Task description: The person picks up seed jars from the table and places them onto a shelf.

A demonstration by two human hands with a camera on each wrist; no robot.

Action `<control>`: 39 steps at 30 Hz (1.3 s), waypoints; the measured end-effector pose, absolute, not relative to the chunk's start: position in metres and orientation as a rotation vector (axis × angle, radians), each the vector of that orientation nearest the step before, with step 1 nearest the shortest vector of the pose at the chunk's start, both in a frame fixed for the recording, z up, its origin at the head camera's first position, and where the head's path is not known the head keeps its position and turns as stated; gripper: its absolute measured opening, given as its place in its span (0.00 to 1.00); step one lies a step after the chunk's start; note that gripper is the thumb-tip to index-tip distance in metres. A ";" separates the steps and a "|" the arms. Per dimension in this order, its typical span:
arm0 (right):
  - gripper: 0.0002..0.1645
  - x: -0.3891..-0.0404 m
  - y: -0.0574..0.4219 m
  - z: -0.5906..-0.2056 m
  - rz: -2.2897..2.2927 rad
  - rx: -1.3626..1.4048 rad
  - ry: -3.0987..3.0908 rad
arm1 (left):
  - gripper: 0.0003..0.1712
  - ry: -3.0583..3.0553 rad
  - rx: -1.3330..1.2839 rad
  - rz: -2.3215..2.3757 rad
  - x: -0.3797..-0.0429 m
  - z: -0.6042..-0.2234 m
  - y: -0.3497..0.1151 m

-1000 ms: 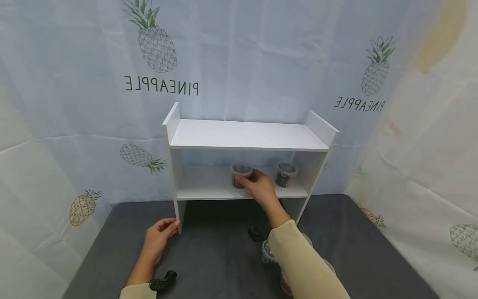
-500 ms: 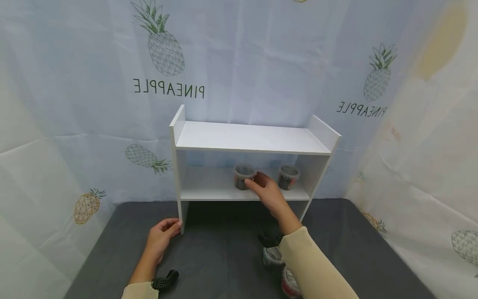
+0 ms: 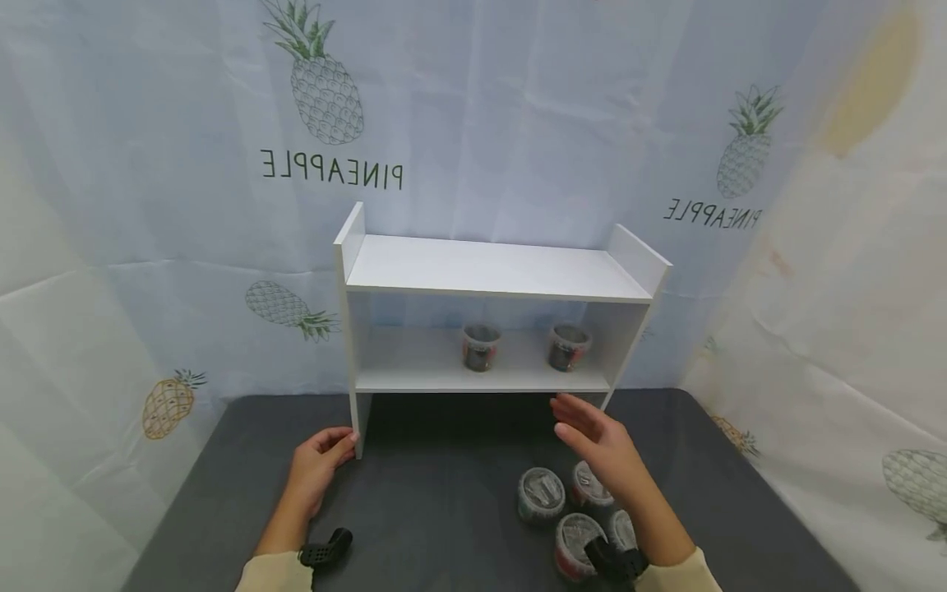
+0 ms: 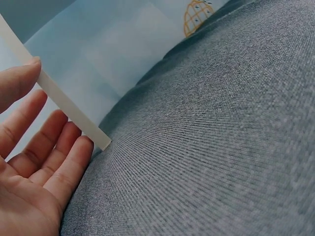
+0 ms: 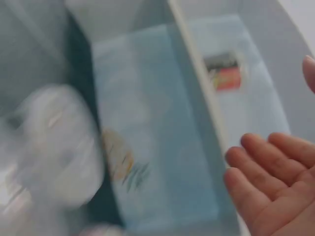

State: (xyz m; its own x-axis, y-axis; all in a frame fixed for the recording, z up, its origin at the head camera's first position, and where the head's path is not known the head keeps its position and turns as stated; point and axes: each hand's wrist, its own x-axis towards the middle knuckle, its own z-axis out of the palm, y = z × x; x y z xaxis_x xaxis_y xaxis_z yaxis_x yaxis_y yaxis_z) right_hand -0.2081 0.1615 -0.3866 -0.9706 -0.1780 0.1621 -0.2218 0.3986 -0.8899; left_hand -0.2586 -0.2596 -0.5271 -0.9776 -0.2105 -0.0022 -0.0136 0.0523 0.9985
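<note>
A white shelf unit [image 3: 488, 391] stands on the dark table. At the lower front of its left side panel, my left hand [image 3: 314, 469] holds the edge between thumb and fingers. The left wrist view shows the thumb on the panel's narrow edge [image 4: 64, 101], with the fingers beside it. Two small round tubs sit upright on the middle shelf: one near the centre [image 3: 480, 349], the other toward the right wall [image 3: 568, 349]. My right hand [image 3: 602, 448] holds nothing, its fingers extended, in front of the unit's lower right part.
Several more round tubs with clear lids stand grouped on the table at front right, among them one at the group's left [image 3: 541, 495] and a red-sided one [image 3: 575, 544] nearer me. Behind the unit hangs a pineapple-print cloth [image 3: 473, 123]. Black straps [image 3: 321, 555] circle my wrists.
My right hand has let go of the centre tub and drawn back down and to the right. That tub stays on the shelf. My left hand keeps its place on the side panel.
</note>
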 end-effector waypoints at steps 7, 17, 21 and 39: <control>0.31 -0.169 0.203 -0.426 1.546 -0.102 -2.487 | 0.27 -2.153 0.230 -2.062 -0.258 -0.527 -0.259; 0.42 -0.147 0.231 -0.469 1.533 -0.405 -2.628 | 0.28 -2.159 0.250 -2.060 -0.258 -0.523 -0.259; 0.41 -0.144 0.231 -0.484 1.501 -0.409 -2.653 | 0.28 -2.154 0.256 -2.066 -0.258 -0.523 -0.259; 0.34 -0.146 0.234 -0.511 1.793 -0.474 -2.501 | 0.29 -2.164 0.257 -2.094 -0.258 -0.521 -0.257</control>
State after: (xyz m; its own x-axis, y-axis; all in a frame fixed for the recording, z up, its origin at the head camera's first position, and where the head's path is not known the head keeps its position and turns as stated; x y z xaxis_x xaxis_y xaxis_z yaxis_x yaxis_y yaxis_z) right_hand -0.1456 0.2336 -0.5114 -0.9532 0.2606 -0.1530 0.2286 0.2904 -0.9292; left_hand -0.2580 -0.2567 -0.5209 -0.9784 -0.2041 -0.0323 -0.0390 0.0290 0.9988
